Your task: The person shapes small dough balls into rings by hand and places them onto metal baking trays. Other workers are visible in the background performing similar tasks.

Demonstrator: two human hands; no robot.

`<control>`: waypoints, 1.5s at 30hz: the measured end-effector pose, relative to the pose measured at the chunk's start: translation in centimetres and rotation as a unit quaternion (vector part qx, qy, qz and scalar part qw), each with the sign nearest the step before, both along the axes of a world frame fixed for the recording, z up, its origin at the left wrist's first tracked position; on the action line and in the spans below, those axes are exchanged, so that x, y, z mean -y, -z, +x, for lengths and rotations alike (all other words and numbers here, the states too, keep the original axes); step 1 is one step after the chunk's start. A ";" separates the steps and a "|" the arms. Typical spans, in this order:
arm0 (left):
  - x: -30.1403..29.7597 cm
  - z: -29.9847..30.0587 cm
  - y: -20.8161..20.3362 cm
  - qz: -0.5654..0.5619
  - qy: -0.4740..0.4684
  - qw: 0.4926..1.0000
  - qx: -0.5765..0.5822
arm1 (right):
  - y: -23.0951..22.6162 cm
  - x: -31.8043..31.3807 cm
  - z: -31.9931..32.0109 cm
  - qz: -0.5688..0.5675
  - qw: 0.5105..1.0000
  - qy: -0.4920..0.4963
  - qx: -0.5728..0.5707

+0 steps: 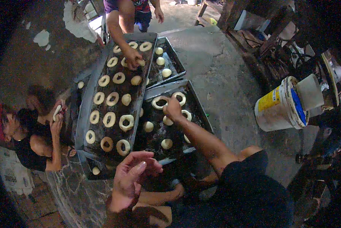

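Observation:
My right hand (173, 108) reaches over the dark tray (159, 133) in front of me, its fingers closed at the right side of a pale dough ring (155, 103). More rings lie by it, one dough ring (180, 98) just above and one partly behind my wrist. Round dough balls, such as one dough ball (148, 126) and another dough ball (166, 143), sit on the same tray. My left hand (134, 176) hangs in the air below the trays, its fingers curved and apart, with nothing seen in it.
A long tray (144, 89) of dough rings lies across other trays at left. Another person's hand (133, 57) handles dough at its far end. At left, a seated person's hands (57, 114) hold a dough piece. A white bucket (271, 108) stands at right.

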State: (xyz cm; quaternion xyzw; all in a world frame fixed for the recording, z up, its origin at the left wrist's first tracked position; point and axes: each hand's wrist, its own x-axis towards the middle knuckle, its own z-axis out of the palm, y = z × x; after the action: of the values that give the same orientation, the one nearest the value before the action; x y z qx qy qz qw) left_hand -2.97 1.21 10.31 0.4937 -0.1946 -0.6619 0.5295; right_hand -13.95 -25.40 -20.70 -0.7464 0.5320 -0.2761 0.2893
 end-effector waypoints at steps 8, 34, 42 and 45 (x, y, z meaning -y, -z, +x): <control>0.5 -2.8 -0.7 -0.034 0.038 0.996 0.073 | 0.3 -8.1 -4.1 -0.078 0.970 -0.112 -0.201; -3.1 -9.3 -3.2 -0.262 0.098 0.949 0.149 | -33.9 -23.0 -15.2 -0.166 0.966 -0.044 0.192; -2.8 -6.9 -1.6 -0.247 -0.053 0.922 0.292 | -33.6 -25.0 -14.4 0.180 0.887 -0.266 0.331; -2.8 -6.4 -1.8 -0.289 -0.049 0.948 0.126 | -34.6 -24.7 -14.3 0.310 0.668 -0.266 0.623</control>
State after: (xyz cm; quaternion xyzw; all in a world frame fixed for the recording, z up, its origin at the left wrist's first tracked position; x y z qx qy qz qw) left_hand -9.33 4.05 12.12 0.4083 -0.4181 -0.4830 0.6521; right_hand -28.27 -0.72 13.93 -0.3781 0.0622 -0.4070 0.8291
